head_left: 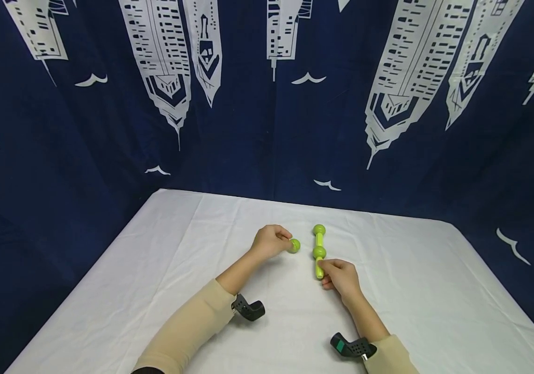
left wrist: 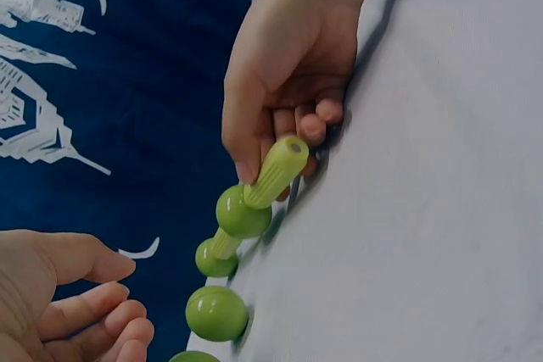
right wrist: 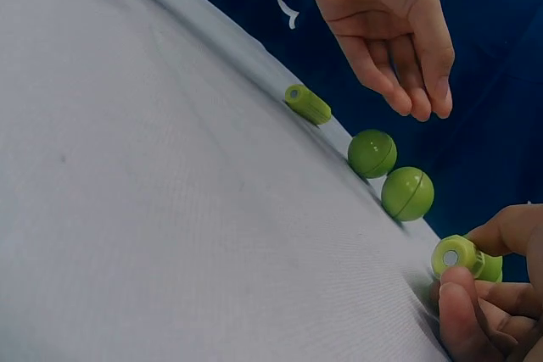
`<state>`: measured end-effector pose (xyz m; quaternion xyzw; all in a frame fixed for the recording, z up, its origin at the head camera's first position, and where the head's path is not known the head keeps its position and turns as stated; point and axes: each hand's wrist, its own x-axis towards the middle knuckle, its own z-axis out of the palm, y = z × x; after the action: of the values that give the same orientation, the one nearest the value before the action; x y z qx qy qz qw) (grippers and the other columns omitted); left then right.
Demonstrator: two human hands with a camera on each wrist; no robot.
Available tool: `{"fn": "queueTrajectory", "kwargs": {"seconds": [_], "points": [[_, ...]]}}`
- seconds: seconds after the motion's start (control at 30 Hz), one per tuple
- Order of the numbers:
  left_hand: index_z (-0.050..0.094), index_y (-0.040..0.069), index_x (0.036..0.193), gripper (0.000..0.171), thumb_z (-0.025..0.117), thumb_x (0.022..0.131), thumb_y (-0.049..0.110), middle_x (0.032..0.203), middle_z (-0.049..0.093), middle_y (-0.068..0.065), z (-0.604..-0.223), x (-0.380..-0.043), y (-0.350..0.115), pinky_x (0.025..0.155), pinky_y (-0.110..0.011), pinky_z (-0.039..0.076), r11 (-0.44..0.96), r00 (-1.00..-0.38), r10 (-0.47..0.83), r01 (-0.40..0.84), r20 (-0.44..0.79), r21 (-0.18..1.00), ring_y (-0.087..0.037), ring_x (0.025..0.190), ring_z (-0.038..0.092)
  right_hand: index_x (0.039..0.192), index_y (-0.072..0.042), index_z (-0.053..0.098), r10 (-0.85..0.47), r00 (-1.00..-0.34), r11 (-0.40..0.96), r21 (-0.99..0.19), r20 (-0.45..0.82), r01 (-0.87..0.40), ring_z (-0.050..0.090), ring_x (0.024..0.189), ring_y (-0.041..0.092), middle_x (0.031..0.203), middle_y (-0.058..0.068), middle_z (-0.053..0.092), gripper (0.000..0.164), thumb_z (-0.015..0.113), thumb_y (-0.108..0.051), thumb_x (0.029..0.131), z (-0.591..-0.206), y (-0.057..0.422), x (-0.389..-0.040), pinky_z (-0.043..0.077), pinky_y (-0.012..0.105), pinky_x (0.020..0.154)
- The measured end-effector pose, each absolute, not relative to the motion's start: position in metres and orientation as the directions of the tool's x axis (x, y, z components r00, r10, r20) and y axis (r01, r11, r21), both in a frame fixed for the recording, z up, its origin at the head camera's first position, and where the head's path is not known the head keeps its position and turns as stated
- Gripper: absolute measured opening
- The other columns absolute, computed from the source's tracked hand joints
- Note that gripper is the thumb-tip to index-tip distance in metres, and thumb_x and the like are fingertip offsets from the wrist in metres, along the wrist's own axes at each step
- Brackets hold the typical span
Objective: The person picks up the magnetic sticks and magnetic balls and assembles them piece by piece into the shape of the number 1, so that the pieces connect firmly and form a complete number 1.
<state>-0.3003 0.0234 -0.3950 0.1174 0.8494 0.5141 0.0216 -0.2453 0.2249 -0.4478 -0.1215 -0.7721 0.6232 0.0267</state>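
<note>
My right hand (head_left: 342,277) pinches the near rod (head_left: 319,269) of a green toy chain: rod, ball (head_left: 319,252), rod, far ball (head_left: 319,229), in one line. Round metal dots show on the rod's end (right wrist: 450,258). My left hand (head_left: 271,241) hovers beside a loose green ball (head_left: 295,245), its fingers loosely bent and holding nothing. Seen from the right wrist, two loose balls, one nearer (right wrist: 407,193) and one farther (right wrist: 372,153), sit below the left hand, along with a loose ridged rod (right wrist: 308,104). From the head, the left hand hides some of these pieces.
A white cloth (head_left: 192,249) with faint creases covers the table. Behind it hangs a dark blue curtain (head_left: 267,145) printed with white buildings and birds. Black wrist cameras, one on the left (head_left: 250,309) and one on the right (head_left: 352,346), sit at the sleeves.
</note>
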Motion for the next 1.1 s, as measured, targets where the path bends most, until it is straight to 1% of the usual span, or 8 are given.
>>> {"fn": "queueTrajectory", "kwargs": {"seconds": [0.13,0.3,0.4,0.53,0.63,0.83,0.97,1.1], "points": [[0.072,0.001,0.099,0.024,0.075,0.076,0.01,0.082,0.065,0.001,-0.395,-0.307,0.022,0.068,-0.024,0.045,0.467,-0.961,0.256,0.22,0.107,0.857,-0.012,0.076,0.057,0.107,0.013,0.063,0.222,-0.97,0.208,-0.967,-0.097,0.145,0.053,0.046,0.007,0.06,0.002,0.055,0.031,0.063,-0.014,0.092,-0.449,0.225,-0.245,0.048,0.02,0.045],[0.07,-0.001,0.102,0.027,0.074,0.078,0.009,0.094,0.069,-0.011,-0.4,-0.313,0.023,0.075,-0.026,0.047,0.504,-0.949,0.283,0.272,0.141,0.82,-0.015,0.083,0.059,0.108,0.013,0.064,0.224,-0.971,0.237,-0.962,-0.085,0.139,0.053,0.046,0.007,0.06,0.002,0.056,0.032,0.064,-0.015,0.092,-0.452,0.225,-0.244,0.048,0.02,0.045],[0.07,0.0,0.103,0.026,0.075,0.079,0.01,0.099,0.069,-0.013,-0.404,-0.318,0.024,0.079,-0.029,0.048,0.538,-0.938,0.299,0.317,0.175,0.781,-0.017,0.087,0.059,0.108,0.012,0.064,0.221,-0.973,0.254,-0.958,-0.073,0.129,0.053,0.046,0.007,0.062,0.003,0.057,0.033,0.064,-0.017,0.092,-0.453,0.225,-0.244,0.048,0.02,0.046],[0.071,0.003,0.104,0.026,0.076,0.08,0.012,0.099,0.069,-0.011,-0.409,-0.323,0.025,0.081,-0.03,0.048,0.584,-0.918,0.332,0.38,0.216,0.717,-0.019,0.09,0.059,0.105,0.012,0.065,0.215,-0.976,0.269,-0.958,-0.039,0.098,0.053,0.046,0.007,0.062,0.003,0.057,0.033,0.065,-0.018,0.091,-0.452,0.224,-0.243,0.048,0.02,0.045],[0.071,0.004,0.107,0.027,0.076,0.082,0.014,0.102,0.068,-0.009,-0.412,-0.327,0.027,0.083,-0.031,0.048,0.608,-0.895,0.37,0.435,0.248,0.664,-0.02,0.094,0.061,0.105,0.012,0.065,0.216,-0.976,0.263,-0.96,-0.041,0.098,0.053,0.046,0.007,0.062,0.003,0.058,0.033,0.066,-0.018,0.091,-0.451,0.225,-0.243,0.048,0.02,0.045],[0.071,0.006,0.11,0.031,0.076,0.082,0.019,0.107,0.068,-0.006,-0.416,-0.327,0.028,0.089,-0.032,0.048,0.672,-0.828,0.451,0.56,0.332,0.485,-0.022,0.102,0.062,0.109,0.012,0.064,0.219,-0.973,0.257,-0.958,-0.069,0.125,0.053,0.047,0.006,0.062,0.002,0.057,0.035,0.066,-0.018,0.091,-0.449,0.225,-0.244,0.048,0.019,0.045],[0.07,0.007,0.111,0.035,0.078,0.081,0.024,0.107,0.068,-0.005,-0.418,-0.326,0.029,0.092,-0.032,0.047,0.688,-0.806,0.485,0.591,0.338,0.422,-0.022,0.104,0.06,0.108,0.011,0.065,0.225,-0.972,0.256,-0.958,-0.069,0.127,0.052,0.046,0.006,0.062,0.002,0.057,0.034,0.067,-0.018,0.091,-0.449,0.225,-0.244,0.048,0.019,0.045],[0.069,0.007,0.114,0.04,0.078,0.082,0.029,0.109,0.067,-0.004,-0.421,-0.327,0.031,0.094,-0.031,0.046,0.71,-0.805,0.503,0.593,0.314,0.381,-0.021,0.106,0.059,0.108,0.011,0.064,0.232,-0.97,0.257,-0.958,-0.068,0.129,0.052,0.046,0.006,0.062,0.002,0.057,0.034,0.066,-0.018,0.091,-0.451,0.225,-0.244,0.048,0.019,0.045]]}}
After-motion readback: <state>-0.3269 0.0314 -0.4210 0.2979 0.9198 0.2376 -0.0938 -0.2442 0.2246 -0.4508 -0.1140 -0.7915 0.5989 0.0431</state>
